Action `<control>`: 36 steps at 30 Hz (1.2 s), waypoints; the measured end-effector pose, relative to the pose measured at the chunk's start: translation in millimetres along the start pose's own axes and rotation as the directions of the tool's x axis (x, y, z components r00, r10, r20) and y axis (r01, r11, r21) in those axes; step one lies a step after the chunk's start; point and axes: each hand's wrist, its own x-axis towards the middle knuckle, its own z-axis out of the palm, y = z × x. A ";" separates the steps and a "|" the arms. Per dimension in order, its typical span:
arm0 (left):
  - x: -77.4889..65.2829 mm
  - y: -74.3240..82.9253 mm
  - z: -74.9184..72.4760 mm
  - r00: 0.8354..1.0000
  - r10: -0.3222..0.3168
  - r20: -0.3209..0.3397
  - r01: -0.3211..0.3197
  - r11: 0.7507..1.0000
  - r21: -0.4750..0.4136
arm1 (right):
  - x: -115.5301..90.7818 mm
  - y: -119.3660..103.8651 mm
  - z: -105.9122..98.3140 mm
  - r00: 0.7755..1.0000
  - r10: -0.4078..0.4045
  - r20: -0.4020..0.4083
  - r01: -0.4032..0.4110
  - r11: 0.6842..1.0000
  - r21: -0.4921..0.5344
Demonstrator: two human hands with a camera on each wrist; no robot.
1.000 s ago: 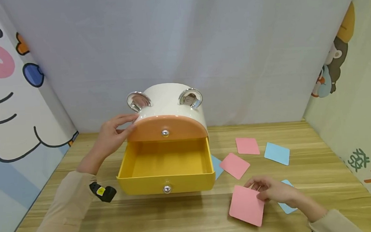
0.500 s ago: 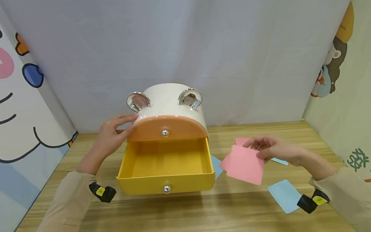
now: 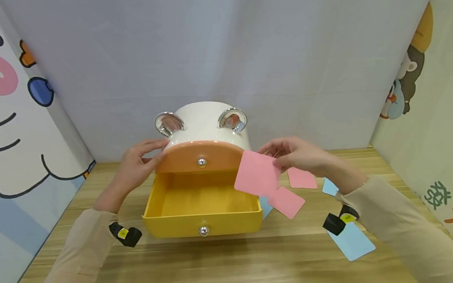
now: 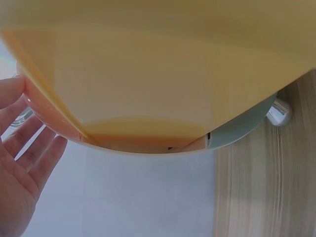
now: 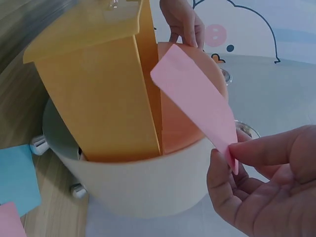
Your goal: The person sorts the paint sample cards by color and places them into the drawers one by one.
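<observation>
A white storage box [image 3: 205, 116] with two silvery ears stands on the table, its upper orange drawer [image 3: 180, 158] closed and its lower yellow drawer [image 3: 202, 193] pulled out, nothing visible inside. My left hand [image 3: 137, 163] rests on the box's left side with fingers extended; the left wrist view shows the fingertips [image 4: 59, 140] at the orange front's edge. Between thumb and fingers, my right hand [image 3: 296, 154] pinches a pink card [image 3: 255, 173] by its corner. That card is tilted in the air and overlaps the yellow drawer's right rim in the head view.
On the table [image 3: 219, 269] right of the box lie a pink card [image 3: 287, 202] partly over a blue card [image 3: 265, 206], another pink card [image 3: 302, 178], and a blue card [image 3: 353, 242] nearer the front. The right arm partly hides a farther blue card [image 3: 329, 187].
My right hand has lifted the pink card from the front right of the table, carrying it up and left to the yellow drawer's right side. The left hand has stayed still.
</observation>
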 end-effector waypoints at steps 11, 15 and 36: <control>0.4 -0.4 0.6 1.000 -0.002 0.000 0.002 1.000 0.015 | 18.7 -7.1 36.4 0.999 -0.049 -0.012 0.049 0.999 0.006; 0.5 0.1 0.4 1.000 -0.005 -0.001 0.005 1.000 0.016 | 20.3 -7.5 43.3 0.999 -0.050 0.000 0.050 0.999 0.016; 0.3 0.3 0.4 1.000 0.003 -0.008 -0.003 1.000 0.008 | 29.4 -5.5 60.7 0.995 -0.070 0.077 0.079 0.990 -0.120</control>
